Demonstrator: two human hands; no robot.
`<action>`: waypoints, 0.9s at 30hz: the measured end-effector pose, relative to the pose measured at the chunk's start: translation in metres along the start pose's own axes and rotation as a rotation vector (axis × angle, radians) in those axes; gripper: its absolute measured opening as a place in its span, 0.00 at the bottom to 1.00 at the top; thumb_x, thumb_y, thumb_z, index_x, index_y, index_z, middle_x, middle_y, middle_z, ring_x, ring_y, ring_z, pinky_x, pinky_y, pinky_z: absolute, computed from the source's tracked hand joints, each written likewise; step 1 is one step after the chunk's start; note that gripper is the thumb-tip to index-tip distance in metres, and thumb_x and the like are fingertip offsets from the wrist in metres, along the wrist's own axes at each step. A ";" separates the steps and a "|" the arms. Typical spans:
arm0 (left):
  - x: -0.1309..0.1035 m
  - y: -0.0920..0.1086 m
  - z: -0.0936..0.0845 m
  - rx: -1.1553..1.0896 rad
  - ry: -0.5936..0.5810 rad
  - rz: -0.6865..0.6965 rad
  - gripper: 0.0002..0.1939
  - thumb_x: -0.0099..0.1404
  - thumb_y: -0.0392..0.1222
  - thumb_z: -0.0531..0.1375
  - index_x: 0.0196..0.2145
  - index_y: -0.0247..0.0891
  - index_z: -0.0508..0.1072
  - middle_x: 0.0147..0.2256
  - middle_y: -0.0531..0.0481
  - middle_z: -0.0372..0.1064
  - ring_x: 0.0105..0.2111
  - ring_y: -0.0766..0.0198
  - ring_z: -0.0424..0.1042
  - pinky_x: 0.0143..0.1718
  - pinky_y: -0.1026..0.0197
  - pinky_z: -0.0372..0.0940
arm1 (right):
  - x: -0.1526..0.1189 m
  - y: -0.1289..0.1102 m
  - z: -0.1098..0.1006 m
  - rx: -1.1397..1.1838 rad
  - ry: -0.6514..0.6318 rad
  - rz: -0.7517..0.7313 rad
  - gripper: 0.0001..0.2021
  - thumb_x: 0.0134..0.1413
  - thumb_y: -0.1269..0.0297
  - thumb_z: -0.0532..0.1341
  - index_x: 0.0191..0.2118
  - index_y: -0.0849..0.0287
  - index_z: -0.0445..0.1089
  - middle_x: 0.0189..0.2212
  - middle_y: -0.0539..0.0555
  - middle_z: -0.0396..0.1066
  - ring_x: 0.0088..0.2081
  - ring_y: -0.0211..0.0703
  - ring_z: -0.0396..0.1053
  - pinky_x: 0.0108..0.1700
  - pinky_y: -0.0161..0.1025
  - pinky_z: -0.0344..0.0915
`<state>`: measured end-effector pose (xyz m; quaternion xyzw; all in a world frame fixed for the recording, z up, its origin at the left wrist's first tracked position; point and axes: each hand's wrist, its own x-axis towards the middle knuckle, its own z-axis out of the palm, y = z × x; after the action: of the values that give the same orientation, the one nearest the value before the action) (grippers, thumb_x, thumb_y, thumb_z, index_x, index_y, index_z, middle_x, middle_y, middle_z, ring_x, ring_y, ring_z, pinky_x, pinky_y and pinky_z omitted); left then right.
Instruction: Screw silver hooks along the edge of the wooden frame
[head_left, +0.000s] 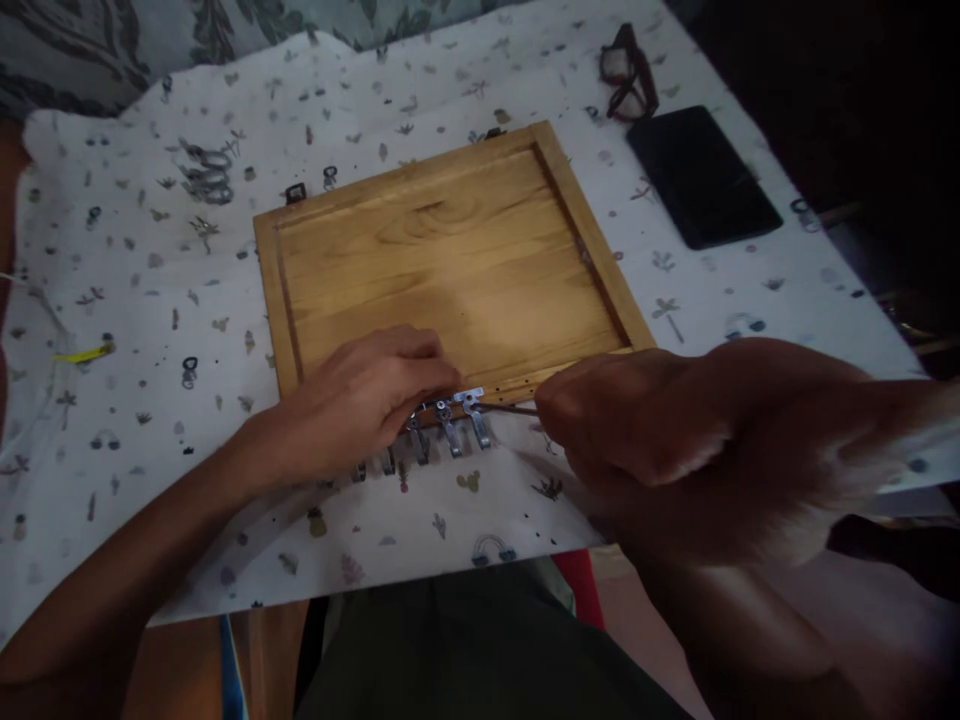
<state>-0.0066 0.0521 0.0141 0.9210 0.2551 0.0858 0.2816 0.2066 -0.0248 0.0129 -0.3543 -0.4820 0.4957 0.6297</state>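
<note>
A framed wooden panel [450, 270] lies on the cloth-covered table. Several metal hooks [451, 435] stick out along its near edge. My left hand [367, 390] rests over that edge, thumb and fingers pressed together at the row of hooks; what its fingertips grip is hidden. My right hand [637, 410] is closed around a tool whose handle is hidden, and the thin metal shaft [510, 408] points left to the rightmost hook. A few small dark holes show in the frame just right of the hooks.
Loose metal hooks [206, 175] lie at the back left, near a yellow-tipped item [84, 354]. A black phone-like slab [705, 178] and folded glasses [628, 75] lie at the back right. Patterned fabric [187, 35] borders the far edge.
</note>
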 end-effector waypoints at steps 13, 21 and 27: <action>-0.013 -0.008 0.015 0.316 0.120 0.200 0.18 0.77 0.31 0.48 0.52 0.41 0.75 0.51 0.44 0.73 0.53 0.54 0.68 0.51 0.51 0.62 | 0.001 -0.003 0.012 -0.012 0.084 -0.034 0.23 0.61 0.48 0.66 0.18 0.53 0.71 0.12 0.42 0.51 0.13 0.32 0.45 0.18 0.40 0.59; -0.010 0.002 0.010 0.394 0.029 0.160 0.20 0.78 0.33 0.44 0.50 0.40 0.76 0.48 0.43 0.73 0.50 0.55 0.68 0.52 0.50 0.60 | 0.003 -0.002 0.010 -0.011 0.053 -0.058 0.23 0.63 0.48 0.65 0.19 0.53 0.72 0.12 0.42 0.49 0.13 0.31 0.44 0.18 0.38 0.59; -0.009 0.010 0.008 0.466 0.007 0.153 0.20 0.79 0.37 0.45 0.48 0.40 0.78 0.44 0.43 0.72 0.48 0.54 0.69 0.55 0.48 0.60 | -0.002 0.006 0.005 -0.005 0.089 -0.002 0.26 0.62 0.43 0.64 0.17 0.50 0.68 0.13 0.46 0.54 0.15 0.36 0.54 0.19 0.40 0.57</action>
<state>-0.0079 0.0368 0.0133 0.9774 0.1986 0.0489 0.0532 0.2000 -0.0250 0.0080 -0.3769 -0.4552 0.4774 0.6502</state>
